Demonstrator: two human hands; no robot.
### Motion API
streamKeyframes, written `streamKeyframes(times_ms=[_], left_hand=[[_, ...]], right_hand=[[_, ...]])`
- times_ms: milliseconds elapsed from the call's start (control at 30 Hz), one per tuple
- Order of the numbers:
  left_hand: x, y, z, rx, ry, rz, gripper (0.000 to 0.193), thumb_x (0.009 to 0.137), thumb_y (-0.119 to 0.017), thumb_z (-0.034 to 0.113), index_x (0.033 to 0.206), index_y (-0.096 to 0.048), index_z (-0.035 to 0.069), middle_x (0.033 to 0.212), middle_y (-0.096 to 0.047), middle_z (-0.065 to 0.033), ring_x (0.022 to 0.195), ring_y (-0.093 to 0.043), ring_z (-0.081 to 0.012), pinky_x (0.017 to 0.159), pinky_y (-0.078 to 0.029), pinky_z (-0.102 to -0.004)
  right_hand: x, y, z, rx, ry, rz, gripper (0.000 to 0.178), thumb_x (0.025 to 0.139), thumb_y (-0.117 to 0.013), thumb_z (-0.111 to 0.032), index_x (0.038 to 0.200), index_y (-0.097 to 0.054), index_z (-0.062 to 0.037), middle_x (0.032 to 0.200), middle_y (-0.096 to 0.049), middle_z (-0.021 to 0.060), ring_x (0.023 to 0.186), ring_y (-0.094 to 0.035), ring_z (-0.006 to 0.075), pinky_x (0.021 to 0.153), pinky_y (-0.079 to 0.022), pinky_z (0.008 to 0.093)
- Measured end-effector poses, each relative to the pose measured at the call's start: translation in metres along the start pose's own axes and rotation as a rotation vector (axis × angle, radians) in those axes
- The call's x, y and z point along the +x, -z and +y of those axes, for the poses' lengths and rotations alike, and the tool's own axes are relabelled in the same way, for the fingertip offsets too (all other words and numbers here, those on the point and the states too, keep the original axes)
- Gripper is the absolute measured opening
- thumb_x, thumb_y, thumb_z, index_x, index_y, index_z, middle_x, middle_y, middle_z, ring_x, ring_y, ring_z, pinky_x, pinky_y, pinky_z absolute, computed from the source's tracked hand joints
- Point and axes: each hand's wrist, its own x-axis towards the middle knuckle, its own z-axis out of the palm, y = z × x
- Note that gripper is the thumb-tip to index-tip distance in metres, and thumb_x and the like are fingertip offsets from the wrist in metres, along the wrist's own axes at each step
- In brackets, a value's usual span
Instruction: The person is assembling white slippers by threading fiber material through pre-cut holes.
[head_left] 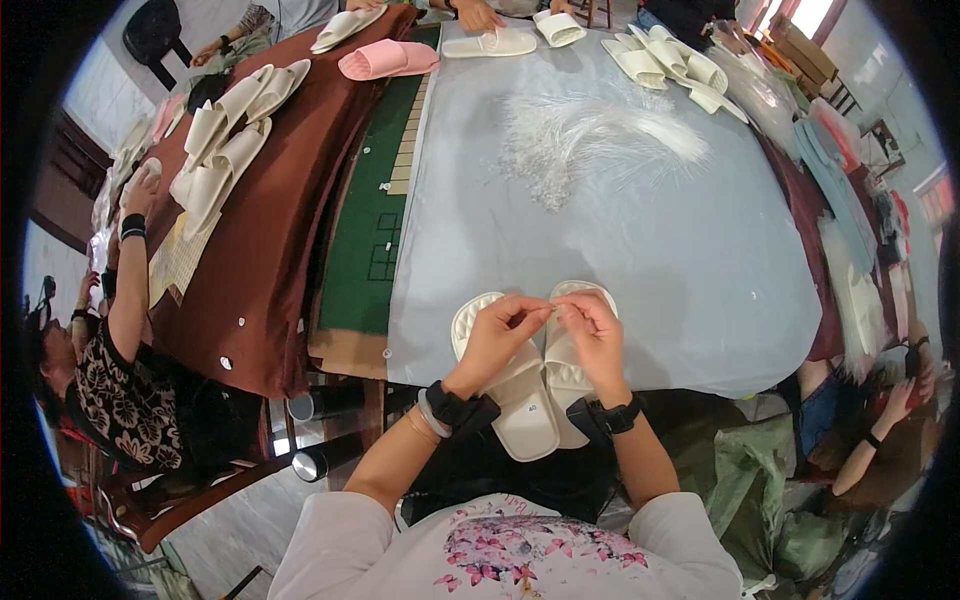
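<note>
A pair of cream slide slippers (525, 400) lies side by side at the near edge of the grey table sheet (640, 250), heels hanging over the edge. My left hand (497, 335) and my right hand (592, 335) rest on top of the pair, fingertips meeting over the straps. The fingers pinch something small and thin between them; I cannot tell what it is. Both wrists wear black bands.
A heap of thin white plastic ties (590, 140) lies mid-table. More cream slippers (665, 60) and a pink pair (385, 60) sit at the far end. A brown cloth (270, 230) on the left carries cream slippers (225, 140). Other people sit left, right and across.
</note>
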Motion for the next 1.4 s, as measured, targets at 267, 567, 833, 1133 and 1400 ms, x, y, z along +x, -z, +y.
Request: streamKeyframes(times_ms=[267, 567, 833, 1133, 1400], left_hand=[[0.001, 0.000, 0.000, -0.024, 0.022, 0.000, 0.016, 0.085, -0.058, 0.014, 0.093, -0.061, 0.001, 0.078, -0.055, 0.0032, 0.071, -0.047, -0.0039, 0.063, -0.038, -0.0189], [0.001, -0.001, -0.002, -0.034, 0.020, 0.019, 0.015, 0.085, -0.059, 0.013, 0.093, -0.061, 0.001, 0.079, -0.055, 0.0029, 0.072, -0.046, -0.0043, 0.063, -0.038, -0.0191], [0.001, 0.000, -0.001, -0.072, 0.028, 0.011, 0.015, 0.085, -0.059, 0.014, 0.092, -0.062, 0.001, 0.080, -0.055, 0.0019, 0.073, -0.047, -0.0047, 0.063, -0.037, -0.0192], [0.000, 0.003, 0.003, -0.041, 0.015, -0.008, 0.015, 0.085, -0.058, 0.014, 0.093, -0.062, 0.001, 0.077, -0.053, 0.0031, 0.071, -0.045, -0.0044, 0.062, -0.036, -0.0191], [-0.002, 0.000, 0.001, -0.072, 0.026, -0.001, 0.015, 0.084, -0.059, 0.015, 0.091, -0.062, 0.001, 0.077, -0.055, 0.0028, 0.070, -0.045, -0.0039, 0.061, -0.038, -0.0186]], right_hand=[[0.001, 0.000, -0.008, 0.017, -0.126, 0.029, 0.013, 0.089, -0.050, -0.008, 0.097, -0.056, -0.0006, 0.087, -0.052, 0.0016, 0.075, -0.050, 0.0074, 0.068, -0.041, 0.0194], [-0.001, -0.001, -0.009, 0.041, -0.045, -0.022, 0.012, 0.086, -0.053, -0.005, 0.096, -0.055, 0.0004, 0.088, -0.052, 0.0017, 0.078, -0.050, 0.0072, 0.071, -0.041, 0.0196], [0.000, 0.003, -0.001, 0.169, -0.084, 0.049, 0.012, 0.083, -0.055, 0.000, 0.095, -0.055, 0.0006, 0.093, -0.052, 0.0034, 0.083, -0.050, 0.0086, 0.074, -0.041, 0.0203], [0.001, 0.001, 0.002, 0.067, 0.007, 0.039, 0.008, 0.083, -0.055, -0.001, 0.091, -0.058, 0.0002, 0.092, -0.051, 0.0044, 0.085, -0.051, 0.0113, 0.073, -0.042, 0.0221], [-0.002, -0.001, -0.004, -0.029, 0.005, 0.030, 0.008, 0.080, -0.058, -0.002, 0.087, -0.058, 0.0008, 0.090, -0.052, 0.0051, 0.084, -0.051, 0.0127, 0.073, -0.042, 0.0235]])
